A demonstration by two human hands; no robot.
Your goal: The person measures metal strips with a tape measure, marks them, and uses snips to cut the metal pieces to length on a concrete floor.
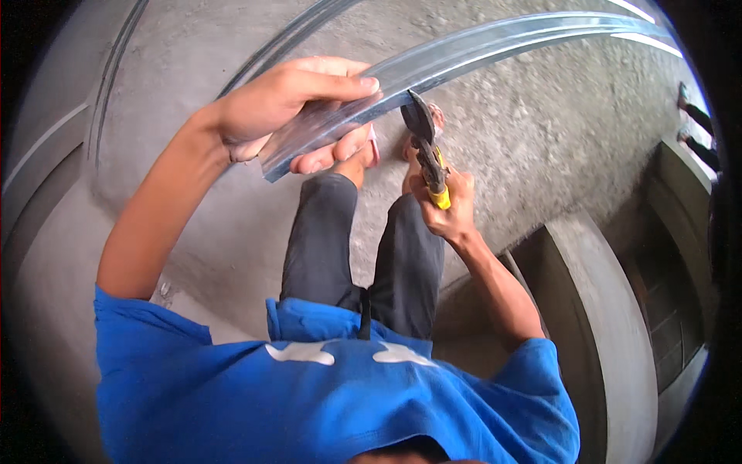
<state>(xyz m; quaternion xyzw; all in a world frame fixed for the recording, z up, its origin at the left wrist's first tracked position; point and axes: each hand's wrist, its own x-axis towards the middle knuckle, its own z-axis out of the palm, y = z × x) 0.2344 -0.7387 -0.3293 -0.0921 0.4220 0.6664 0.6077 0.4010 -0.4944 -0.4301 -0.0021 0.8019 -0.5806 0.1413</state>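
Observation:
A long, shiny metal channel (456,58) stretches from in front of me up to the far right. Close to its near end, my left hand (297,100) is closed around it, thumb on top and fingers curled underneath. My right hand (450,203) grips tin snips (423,131) with dark blades and yellow on the handles. The tips of the blades meet the channel's lower edge, a little to the right of my left hand. How far the blades are parted cannot be made out, and part of the handles is hidden in my palm.
More metal channels (290,35) lie on the rough concrete floor (541,131) at the far left. At the lower right stands a concrete ledge (599,309) with dark recesses beside it. Another person's legs (699,127) show at the right rim.

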